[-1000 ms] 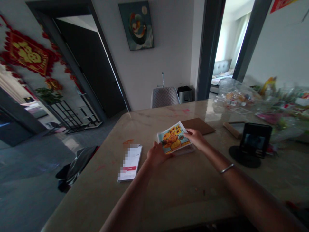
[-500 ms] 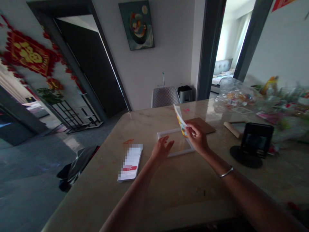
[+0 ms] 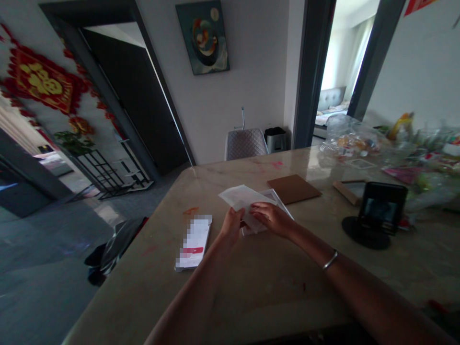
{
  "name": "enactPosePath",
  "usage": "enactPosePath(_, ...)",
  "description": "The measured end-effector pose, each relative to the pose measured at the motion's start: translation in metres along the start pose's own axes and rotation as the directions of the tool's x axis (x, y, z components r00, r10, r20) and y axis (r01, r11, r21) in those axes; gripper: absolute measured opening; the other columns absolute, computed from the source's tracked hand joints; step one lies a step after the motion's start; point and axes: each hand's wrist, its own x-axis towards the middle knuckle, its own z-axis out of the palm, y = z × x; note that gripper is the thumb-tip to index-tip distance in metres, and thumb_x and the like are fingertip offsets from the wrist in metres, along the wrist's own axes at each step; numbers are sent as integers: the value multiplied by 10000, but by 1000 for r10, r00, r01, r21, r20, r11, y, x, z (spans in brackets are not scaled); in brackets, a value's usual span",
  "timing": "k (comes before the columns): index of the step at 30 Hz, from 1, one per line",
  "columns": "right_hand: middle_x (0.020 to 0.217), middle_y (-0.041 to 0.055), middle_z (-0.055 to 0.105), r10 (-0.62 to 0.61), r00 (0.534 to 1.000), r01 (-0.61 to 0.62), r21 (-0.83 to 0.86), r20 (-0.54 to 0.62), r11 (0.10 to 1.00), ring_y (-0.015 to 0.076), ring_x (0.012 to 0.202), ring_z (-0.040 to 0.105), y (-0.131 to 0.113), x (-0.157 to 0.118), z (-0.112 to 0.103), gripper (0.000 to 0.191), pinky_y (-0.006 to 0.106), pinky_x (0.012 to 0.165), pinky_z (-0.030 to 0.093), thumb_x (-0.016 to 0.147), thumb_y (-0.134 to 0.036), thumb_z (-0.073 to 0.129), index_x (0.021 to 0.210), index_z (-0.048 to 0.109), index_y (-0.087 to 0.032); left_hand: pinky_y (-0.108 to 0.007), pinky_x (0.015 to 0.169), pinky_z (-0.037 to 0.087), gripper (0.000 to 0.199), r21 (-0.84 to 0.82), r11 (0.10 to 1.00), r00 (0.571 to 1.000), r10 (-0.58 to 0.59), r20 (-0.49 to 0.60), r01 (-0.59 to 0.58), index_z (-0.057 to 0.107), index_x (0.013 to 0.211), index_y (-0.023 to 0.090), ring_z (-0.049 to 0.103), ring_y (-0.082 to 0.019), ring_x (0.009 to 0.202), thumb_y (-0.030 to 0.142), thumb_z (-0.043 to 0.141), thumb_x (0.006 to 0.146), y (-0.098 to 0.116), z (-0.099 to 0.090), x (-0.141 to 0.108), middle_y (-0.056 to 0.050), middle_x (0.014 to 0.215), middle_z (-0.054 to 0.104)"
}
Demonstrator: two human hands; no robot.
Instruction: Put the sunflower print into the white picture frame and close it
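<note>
A sheet of paper (image 3: 244, 196), its pale side up, is tilted above a white frame (image 3: 283, 207) on the marble-look table. My left hand (image 3: 232, 224) pinches the near left edge of the sheet. My right hand (image 3: 271, 218) lies over the sheet's right part, fingers together on it; whether it grips the paper or only presses it is hard to tell. Both hands partly hide the frame. Just beyond the frame lies a flat brown board (image 3: 293, 189).
A phone (image 3: 194, 243) lies left of my hands. To the right are a black stand with a screen (image 3: 383, 211) and a wooden frame (image 3: 350, 191). Plastic bags (image 3: 355, 139) and clutter fill the back right. A chair (image 3: 246, 143) stands beyond the table (image 3: 251, 297).
The paper has moved left and down, from upright to nearly flat, with its pale side now showing. My left hand has closed on its edge; my right hand has moved left and lower.
</note>
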Motion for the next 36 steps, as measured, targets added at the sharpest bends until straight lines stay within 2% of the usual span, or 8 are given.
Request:
enactPosePath(3, 1158, 119, 572, 121, 984, -124, -11, -132, 992, 197, 1069, 519, 19, 2, -4, 319, 363, 918, 380, 848, -322, 413, 1030, 625, -169, -234, 554, 464, 327, -73, 997, 1000, 25, 14, -24, 547, 930, 134, 576, -141, 657, 230, 598, 621, 2, -5, 3, -41, 800, 630)
enactPosePath(6, 1084, 128, 610, 342, 894, -344, 48, -289, 938, 190, 1041, 535, 43, 2, -11, 319, 322, 916, 375, 827, -292, 432, 1040, 604, -127, -237, 601, 466, 360, -137, 990, 998, 34, 50, -27, 549, 938, 136, 578, -148, 707, 230, 627, 599, 4, -6, 4, -46, 826, 632)
enactPosePath(12, 940, 71, 662, 633, 754, -578, 282, -176, 766, 155, 820, 613, 70, 0, -19, 286, 255, 723, 455, 756, -259, 505, 1003, 593, -145, -246, 634, 466, 407, -73, 995, 993, 74, 87, -68, 548, 990, 148, 573, -147, 735, 258, 642, 610, -3, -9, 12, -41, 864, 629)
enactPosePath(19, 827, 48, 663, 578, 765, -559, 153, -283, 815, 141, 746, 607, 73, -4, -13, 209, 247, 698, 444, 716, -181, 529, 906, 611, -154, -207, 543, 416, 522, 481, 861, 974, 217, -57, -164, 458, 1190, 165, 546, -117, 596, 188, 582, 683, -23, -21, 35, -3, 709, 612)
enactPosePath(25, 886, 74, 660, 528, 814, -562, -94, -241, 822, 155, 816, 606, 70, -8, -10, 210, 250, 726, 427, 734, -165, 538, 932, 607, -152, -246, 672, 415, 645, 851, 508, 965, 261, -3, -135, 291, 1337, 124, 548, -138, 690, 225, 531, 747, -14, -13, 24, -31, 794, 623)
enactPosePath(28, 932, 86, 658, 537, 821, -566, -150, -191, 811, 159, 853, 601, 65, -9, -12, 205, 238, 719, 419, 754, -180, 528, 943, 601, -146, -279, 775, 404, 618, 903, 412, 970, 242, 23, -124, 289, 1339, 109, 560, -178, 840, 214, 500, 768, -10, -8, 17, -80, 937, 626)
enactPosePath(31, 940, 85, 661, 568, 812, -583, -198, -134, 788, 160, 869, 600, 59, -8, -14, 188, 227, 703, 409, 768, -191, 504, 922, 603, -150, -315, 876, 364, 588, 900, 414, 970, 241, 35, -135, 319, 1330, 110, 520, -232, 1017, 187, 482, 771, -9, -7, 12, -144, 1119, 570)
enactPosePath(36, 871, 78, 671, 608, 788, -605, -291, -91, 741, 155, 839, 602, 48, -7, -18, 186, 217, 668, 381, 778, -165, 450, 846, 623, -157, -328, 944, 317, 498, 788, 607, 973, 228, -45, -106, 446, 1252, 122, 490, -254, 1097, 129, 466, 755, -8, -8, 11, -163, 1154, 561)
